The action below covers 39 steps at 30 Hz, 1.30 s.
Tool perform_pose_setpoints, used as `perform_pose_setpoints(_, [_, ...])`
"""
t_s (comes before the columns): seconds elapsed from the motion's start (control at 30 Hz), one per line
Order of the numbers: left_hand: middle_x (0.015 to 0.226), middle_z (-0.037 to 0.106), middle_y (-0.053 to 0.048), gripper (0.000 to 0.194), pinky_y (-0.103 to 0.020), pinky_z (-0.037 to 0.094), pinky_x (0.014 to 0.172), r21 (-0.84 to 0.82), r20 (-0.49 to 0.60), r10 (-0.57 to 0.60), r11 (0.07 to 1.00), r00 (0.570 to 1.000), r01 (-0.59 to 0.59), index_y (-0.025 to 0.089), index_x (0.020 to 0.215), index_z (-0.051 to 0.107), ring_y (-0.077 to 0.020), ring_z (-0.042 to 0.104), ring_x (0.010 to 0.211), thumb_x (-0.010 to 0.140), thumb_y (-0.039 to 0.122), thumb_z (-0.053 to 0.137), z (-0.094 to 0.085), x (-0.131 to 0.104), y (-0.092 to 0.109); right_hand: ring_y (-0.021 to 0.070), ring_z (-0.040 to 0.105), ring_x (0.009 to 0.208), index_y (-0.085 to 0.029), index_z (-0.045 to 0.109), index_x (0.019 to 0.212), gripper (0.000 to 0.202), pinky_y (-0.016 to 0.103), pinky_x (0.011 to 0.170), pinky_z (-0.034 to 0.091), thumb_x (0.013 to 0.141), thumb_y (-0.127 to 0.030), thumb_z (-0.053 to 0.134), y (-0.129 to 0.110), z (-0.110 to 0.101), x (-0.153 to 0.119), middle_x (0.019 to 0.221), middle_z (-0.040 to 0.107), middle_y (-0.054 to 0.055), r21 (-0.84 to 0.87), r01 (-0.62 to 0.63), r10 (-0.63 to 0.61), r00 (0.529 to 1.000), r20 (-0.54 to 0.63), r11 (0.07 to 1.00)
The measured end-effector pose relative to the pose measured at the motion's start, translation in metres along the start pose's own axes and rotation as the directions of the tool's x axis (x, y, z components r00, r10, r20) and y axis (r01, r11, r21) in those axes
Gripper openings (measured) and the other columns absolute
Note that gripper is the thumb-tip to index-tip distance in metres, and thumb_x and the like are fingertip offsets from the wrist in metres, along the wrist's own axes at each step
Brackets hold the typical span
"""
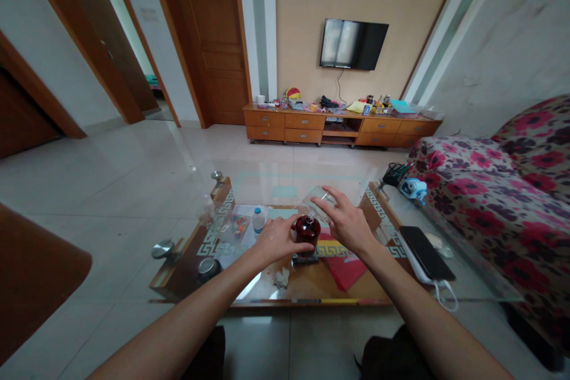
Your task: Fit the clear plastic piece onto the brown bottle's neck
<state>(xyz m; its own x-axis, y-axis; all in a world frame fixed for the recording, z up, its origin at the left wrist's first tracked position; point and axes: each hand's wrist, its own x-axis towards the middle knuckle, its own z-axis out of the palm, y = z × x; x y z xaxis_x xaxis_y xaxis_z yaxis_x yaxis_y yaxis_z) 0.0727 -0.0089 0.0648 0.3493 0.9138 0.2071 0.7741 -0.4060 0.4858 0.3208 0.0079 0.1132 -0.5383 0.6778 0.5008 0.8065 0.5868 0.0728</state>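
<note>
A small round dark red bottle [307,231] stands on the glass top of a low coffee table [267,184]. My left hand [276,240] wraps around the bottle's left side. My right hand [345,222] holds a clear glass or plastic piece [317,196] tilted over the bottle's neck, fingers partly spread. A crumpled white scrap [281,277] lies just in front of the bottle.
A black phone [426,252] on a white power bank lies at the table's right. A small water bottle [258,220], papers and a red folder [345,267] sit under the glass. A floral sofa [512,178] stands right, a TV cabinet [341,126] at the far wall.
</note>
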Motion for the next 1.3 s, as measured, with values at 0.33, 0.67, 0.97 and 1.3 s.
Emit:
perform_pose_setpoints(0.33, [0.138,0.069,-0.012,0.070,-0.049,0.048,0.108,-0.314,-0.118,-0.069,0.949,0.991,0.029,0.027,0.145,0.061,-0.0332,0.065,0.125,0.089,0.069,0.066,-0.021,0.009,-0.008,0.0343,0.052,0.137,-0.044,0.041,0.159,0.090,0.037,0.072,0.066,0.082,0.000,0.058,-0.003,0.000,0.001,0.168,0.035,0.004,0.003,0.006,-0.006,1.000,-0.004,1.000])
perform_pose_setpoints(0.67, [0.116,0.078,-0.009,0.051,-0.040,0.056,0.098,-0.616,-0.237,-0.125,0.787,0.963,-0.049,0.022,0.131,0.071,-0.0259,0.073,0.107,0.095,0.057,0.067,-0.013,0.031,0.010,0.0339,0.053,0.136,-0.044,0.045,0.157,0.083,0.034,0.070,0.064,0.087,0.000,0.056,-0.005,-0.004,0.002,0.169,0.033,0.006,-0.015,0.019,-0.019,1.000,0.005,1.000])
perform_pose_setpoints(0.97, [0.112,0.079,-0.009,0.055,-0.037,0.058,0.088,-0.626,-0.237,-0.170,0.779,0.956,-0.016,0.020,0.126,0.074,-0.0243,0.072,0.097,0.085,0.056,0.079,-0.009,0.039,0.020,0.0355,0.053,0.136,-0.048,0.041,0.159,0.087,0.031,0.070,0.064,0.087,0.000,0.056,-0.003,-0.004,0.001,0.170,0.031,0.005,-0.010,0.011,-0.011,1.000,0.009,1.000])
perform_pose_setpoints(1.3, [0.107,0.078,-0.008,0.038,-0.034,0.057,0.086,-0.609,-0.267,-0.163,0.792,0.950,-0.035,0.018,0.117,0.073,-0.0224,0.072,0.094,0.087,0.042,0.076,-0.006,0.039,0.022,0.0362,0.049,0.142,-0.055,0.023,0.163,0.100,0.033,0.069,0.066,0.086,0.002,0.054,-0.002,-0.005,0.002,0.174,0.023,0.003,-0.012,0.042,-0.042,0.999,0.020,0.999])
